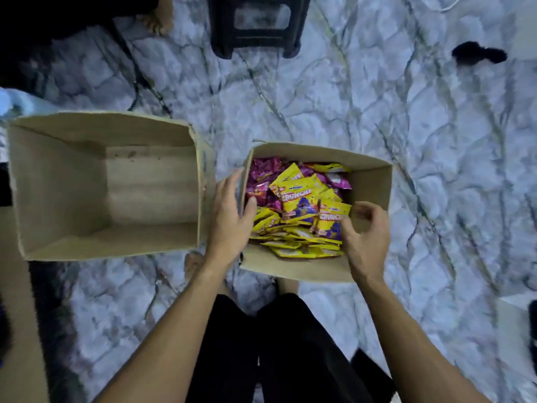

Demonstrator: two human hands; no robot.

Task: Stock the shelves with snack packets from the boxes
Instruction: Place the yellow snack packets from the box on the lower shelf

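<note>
A: Trouble ahead?
B: Possibly: left grip (229, 216) spread wide on the box (374, 184) wall; right grip (366, 237) curled beside a yellow packet (331, 221) inside, hold unclear. Slick packets (293, 205) lie heaped, so a loose pinch might drag several onto the floor (319, 82).

- Left hand (229, 216) and right hand (366, 239) are bare
- Forearms (180, 330) are uncovered along all of their visible length
- Black shorts (276, 344) are plain and loose-fitting, with a gap between the two legs
- Feet (193, 266) are bare, blurred and partly hidden
</note>
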